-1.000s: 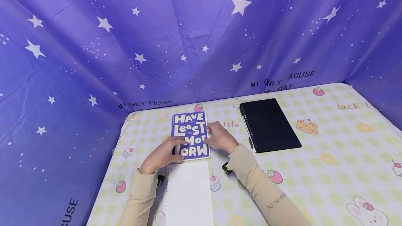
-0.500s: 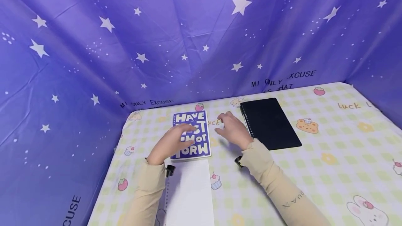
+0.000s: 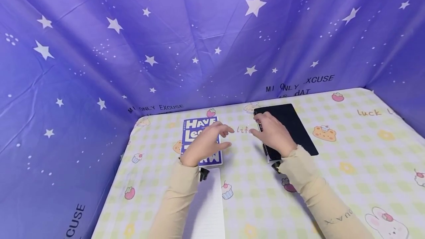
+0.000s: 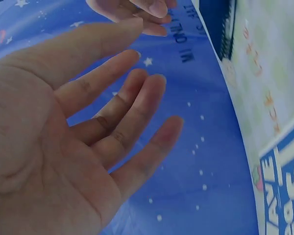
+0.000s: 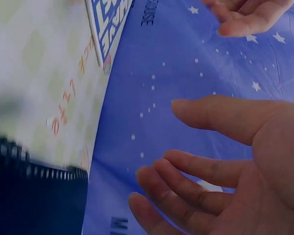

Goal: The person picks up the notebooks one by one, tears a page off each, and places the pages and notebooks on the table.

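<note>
My left hand [image 3: 207, 143] hovers over the right part of a purple notebook [image 3: 200, 121] with big white letters, hiding some of its cover. Its fingers are relaxed and bent a little, and its palm holds nothing, as the left wrist view shows. My right hand [image 3: 275, 132] is above the spiral-bound left side of a black notebook [image 3: 300, 135], overlapping it in the head view. In the right wrist view its thumb and fingers [image 5: 201, 166] are spread apart with nothing between them. The black notebook's coil binding [image 5: 34, 166] shows at lower left there.
A white lined sheet or open notepad [image 3: 207, 205] lies in front of the purple notebook, partly under the left sleeve. Everything rests on a checked tablecloth [image 3: 358, 180] with cartoon prints. A purple star-patterned curtain [image 3: 206, 28] stands behind and to both sides.
Both hands have moved to the right. The right hand has left the purple notebook's edge and come over the black notebook; the left has crossed over the purple cover. The notebooks lie where they were.
</note>
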The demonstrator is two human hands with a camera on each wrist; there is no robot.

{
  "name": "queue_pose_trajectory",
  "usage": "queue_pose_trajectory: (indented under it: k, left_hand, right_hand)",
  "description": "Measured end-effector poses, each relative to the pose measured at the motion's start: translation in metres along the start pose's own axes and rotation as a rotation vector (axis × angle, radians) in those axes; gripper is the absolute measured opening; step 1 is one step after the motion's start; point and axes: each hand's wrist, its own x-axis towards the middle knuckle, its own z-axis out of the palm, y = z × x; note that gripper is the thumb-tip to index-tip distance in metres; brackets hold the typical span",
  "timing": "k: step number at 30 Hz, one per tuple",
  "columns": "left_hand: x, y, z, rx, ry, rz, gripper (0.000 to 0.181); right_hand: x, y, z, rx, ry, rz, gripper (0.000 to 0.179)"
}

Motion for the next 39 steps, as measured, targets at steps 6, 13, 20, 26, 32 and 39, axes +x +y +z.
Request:
queue_pose_trajectory:
  k: [6, 13, 20, 26, 32, 39]
  left_hand:
    - [0.014, 0.014, 0.011, -0.021, -0.014, 0.011, 0.033]
    - [0.033, 0.03, 0.032, -0.011, -0.042, 0.034, 0.033]
    - [0.044, 0.044, 0.054, -0.054, -0.053, 0.036, 0.034]
    - [0.039, 0.04, 0.077, -0.106, -0.049, 0.02, 0.032]
    - [0.041, 0.041, 0.095, -0.059, -0.066, 0.055, 0.03]
    - [0.049, 0.053, 0.112, 0.083, -0.058, 0.104, 0.032]
  right_hand:
    - [-0.01, 0.016, -0.008, -0.049, 0.016, 0.009, 0.044]
    - [-0.018, 0.037, -0.014, -0.056, 0.049, 0.042, 0.045]
    - [-0.02, 0.049, -0.02, -0.024, 0.044, 0.053, 0.047]
    - [-0.017, 0.055, -0.018, -0.01, 0.025, 0.059, 0.048]
    - [-0.014, 0.065, -0.017, -0.033, 0.015, 0.076, 0.048]
    - [-0.013, 0.077, -0.02, -0.067, -0.018, 0.108, 0.052]
